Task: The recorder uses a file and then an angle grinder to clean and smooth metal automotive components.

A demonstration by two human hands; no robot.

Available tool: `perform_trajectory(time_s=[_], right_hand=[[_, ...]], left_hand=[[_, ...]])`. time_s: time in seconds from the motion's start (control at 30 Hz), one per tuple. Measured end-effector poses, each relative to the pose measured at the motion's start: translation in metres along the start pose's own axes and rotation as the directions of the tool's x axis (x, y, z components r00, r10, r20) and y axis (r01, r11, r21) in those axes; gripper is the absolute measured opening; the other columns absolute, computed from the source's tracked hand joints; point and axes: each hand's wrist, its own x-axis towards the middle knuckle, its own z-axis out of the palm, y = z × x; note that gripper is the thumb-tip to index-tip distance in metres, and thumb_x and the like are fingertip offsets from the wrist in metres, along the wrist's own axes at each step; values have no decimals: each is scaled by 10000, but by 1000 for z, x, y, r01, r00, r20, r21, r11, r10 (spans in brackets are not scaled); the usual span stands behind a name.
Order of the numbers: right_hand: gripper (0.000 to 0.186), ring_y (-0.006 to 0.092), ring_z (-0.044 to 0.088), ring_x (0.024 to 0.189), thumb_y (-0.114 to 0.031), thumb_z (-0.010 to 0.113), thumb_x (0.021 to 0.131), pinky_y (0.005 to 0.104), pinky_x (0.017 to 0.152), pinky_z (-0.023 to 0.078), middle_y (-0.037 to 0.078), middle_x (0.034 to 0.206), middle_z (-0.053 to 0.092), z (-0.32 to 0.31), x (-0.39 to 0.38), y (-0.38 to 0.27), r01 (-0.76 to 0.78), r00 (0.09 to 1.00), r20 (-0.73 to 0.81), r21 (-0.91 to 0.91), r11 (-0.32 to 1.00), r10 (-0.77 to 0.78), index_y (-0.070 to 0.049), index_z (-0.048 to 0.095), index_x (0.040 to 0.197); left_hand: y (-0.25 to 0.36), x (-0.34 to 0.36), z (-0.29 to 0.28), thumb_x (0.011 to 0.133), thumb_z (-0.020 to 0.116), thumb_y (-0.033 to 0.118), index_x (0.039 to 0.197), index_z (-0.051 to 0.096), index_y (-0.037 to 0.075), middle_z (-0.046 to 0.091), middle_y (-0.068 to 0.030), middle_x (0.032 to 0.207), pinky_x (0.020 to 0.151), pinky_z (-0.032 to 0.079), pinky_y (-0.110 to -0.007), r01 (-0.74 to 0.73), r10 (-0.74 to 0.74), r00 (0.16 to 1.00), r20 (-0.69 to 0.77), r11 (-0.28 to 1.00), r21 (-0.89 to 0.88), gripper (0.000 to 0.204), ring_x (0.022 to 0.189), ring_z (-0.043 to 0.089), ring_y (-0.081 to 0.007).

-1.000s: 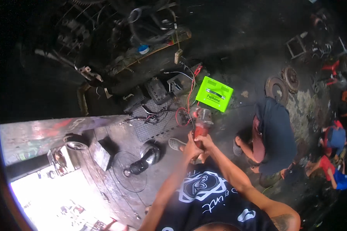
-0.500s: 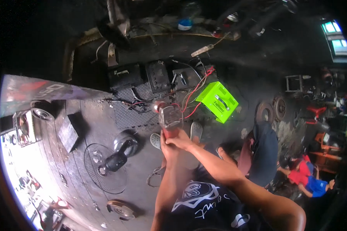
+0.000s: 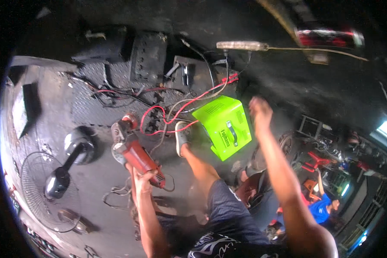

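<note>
My left hand [image 3: 142,178] is wrapped round the body of a red angle grinder [image 3: 139,157]. A round, brush-like attachment [image 3: 131,120] sits at the grinder's head, tilted up and away from me. My right hand [image 3: 261,112] reaches out in the air, just right of the bright green charger-like box [image 3: 228,127] with a black carry handle; blur hides how its fingers are set. From that box red cables [image 3: 159,114] run over the floor to a red clamp [image 3: 230,78]. A black clamp [image 3: 185,75] lies on a battery-like block [image 3: 193,69].
Dark batteries [image 3: 148,56] stand on a ridged metal plate [image 3: 94,105] strewn with cables. A power strip [image 3: 243,45] lies at the far side. To the left is a floor fan [image 3: 56,182]. Another person [image 3: 262,193] is close on my right; someone in blue [image 3: 320,210] is farther off.
My right hand has let go of the grinder and swung right, past the green box. The left hand has drawn the grinder left and nearer. The whole view has shifted right.
</note>
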Motion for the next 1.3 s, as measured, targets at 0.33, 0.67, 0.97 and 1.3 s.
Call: perform_trajectory(time_s=[0.33,0.67,0.97,1.3], right_hand=[[455,107,581,1061,-447,702,948,326,861,494,-25,1168,703,77,293,53,37,854,516,-183,982,64,-102,697,1244],[342,62,568,800,-416,748,924,256,707,459,-33,928,706,122,283,67,10,910,413,-115,993,39,-84,769,1003],[358,105,618,843,-372,771,913,256,717,452,28,945,742,105,259,67,174,907,417,-248,953,-57,-24,776,1000],[343,107,643,813,-375,749,926,279,733,498,30,962,738,98,235,73,58,895,439,-296,953,82,-44,770,1010]], left_hand=[[-80,18,2,606,757,-32,1500,343,28,504,-144,1421,1009,522,-606,211,-202,974,101,973,-91,986,1296,548,-396],[-69,30,-1,620,735,-28,1538,306,81,460,-148,1463,1020,488,-675,212,-199,970,138,973,-86,1020,1356,475,-438],[-51,31,-15,669,716,8,1479,347,100,560,-126,1254,1002,501,-686,199,-189,974,122,976,-84,895,1243,561,-396],[-32,32,-23,679,713,1,1443,371,96,568,-107,1172,993,512,-667,208,-187,967,170,972,-110,842,1165,595,-350]])
